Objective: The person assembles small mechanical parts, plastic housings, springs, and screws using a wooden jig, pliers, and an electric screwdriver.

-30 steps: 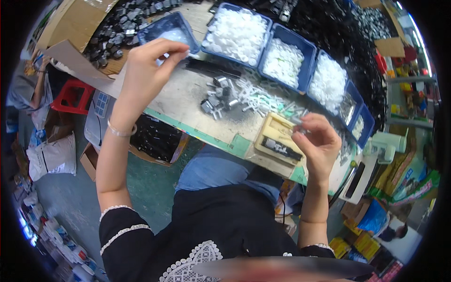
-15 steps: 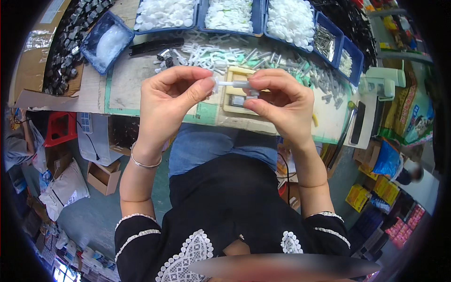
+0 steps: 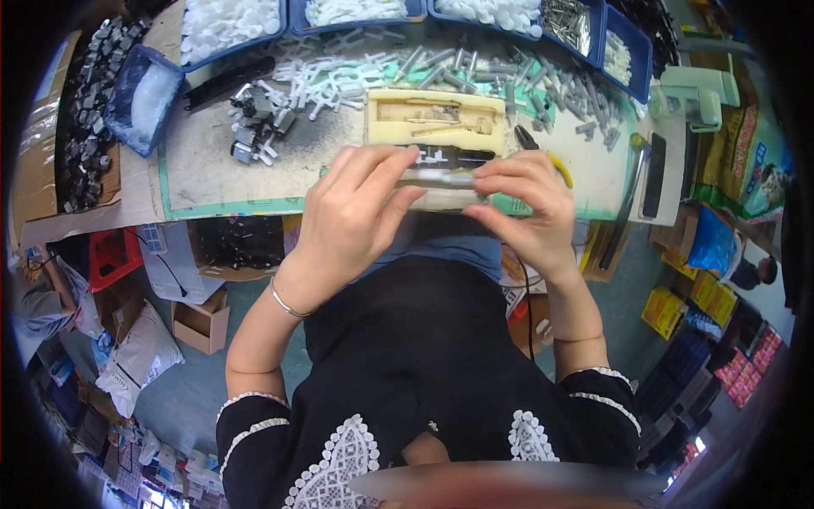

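In front of my body, both hands hold a small white-and-grey tube piece (image 3: 443,177) level between them, blurred by motion. My left hand (image 3: 352,212) is closed at its white left end, with thumb and fingertips partly hiding that end. My right hand (image 3: 530,204) pinches the grey right end between thumb and fingers. Just beyond the piece lies a cream plastic fixture block (image 3: 390,110) with slots in its top. A dark strip with white cross-shaped marks or parts (image 3: 434,156) shows between the block and my hands.
Loose white T-shaped parts (image 3: 331,81) and grey tubes (image 3: 555,89) cover the back of the table. Blue bins (image 3: 292,19) stand along the far edge. Black-and-metal pieces (image 3: 254,123) lie at left. Pliers with a yellow handle (image 3: 561,170) rest beside my right hand.
My view has shifted, and both hands now sit lower, nearer my body, still holding the tube piece. The cream block and the dark strip, mostly hidden before, now show beyond my hands.
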The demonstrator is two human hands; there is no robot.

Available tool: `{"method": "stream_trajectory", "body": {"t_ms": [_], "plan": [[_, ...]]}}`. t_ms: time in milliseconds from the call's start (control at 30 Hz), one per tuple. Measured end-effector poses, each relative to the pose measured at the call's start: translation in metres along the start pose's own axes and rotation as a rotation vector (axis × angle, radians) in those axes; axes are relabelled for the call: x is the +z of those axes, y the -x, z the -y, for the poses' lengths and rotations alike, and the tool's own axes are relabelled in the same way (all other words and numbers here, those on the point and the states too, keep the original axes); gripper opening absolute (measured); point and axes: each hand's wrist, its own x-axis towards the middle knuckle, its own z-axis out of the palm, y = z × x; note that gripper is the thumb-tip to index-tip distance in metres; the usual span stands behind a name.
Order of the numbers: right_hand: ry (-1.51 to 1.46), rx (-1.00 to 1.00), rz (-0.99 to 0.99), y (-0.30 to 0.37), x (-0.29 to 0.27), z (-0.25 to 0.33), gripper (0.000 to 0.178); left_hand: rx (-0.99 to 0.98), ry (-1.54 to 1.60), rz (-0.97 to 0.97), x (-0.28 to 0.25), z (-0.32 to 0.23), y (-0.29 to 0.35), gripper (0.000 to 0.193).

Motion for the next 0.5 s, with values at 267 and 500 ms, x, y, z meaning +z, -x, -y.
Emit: {"method": "stream_trajectory", "body": {"t_ms": [267,500], "plan": [[0.194,-0.023,-0.076,0.009,-0.003,-0.029,0.026,0.196,-0.278,-0.046,0.031,0.014,0.008,0.028],[0.119,-0.055,-0.002,0.005,0.000,-0.042,0.026,0.212,-0.327,-0.066,0.042,0.018,0.014,0.030]]}}
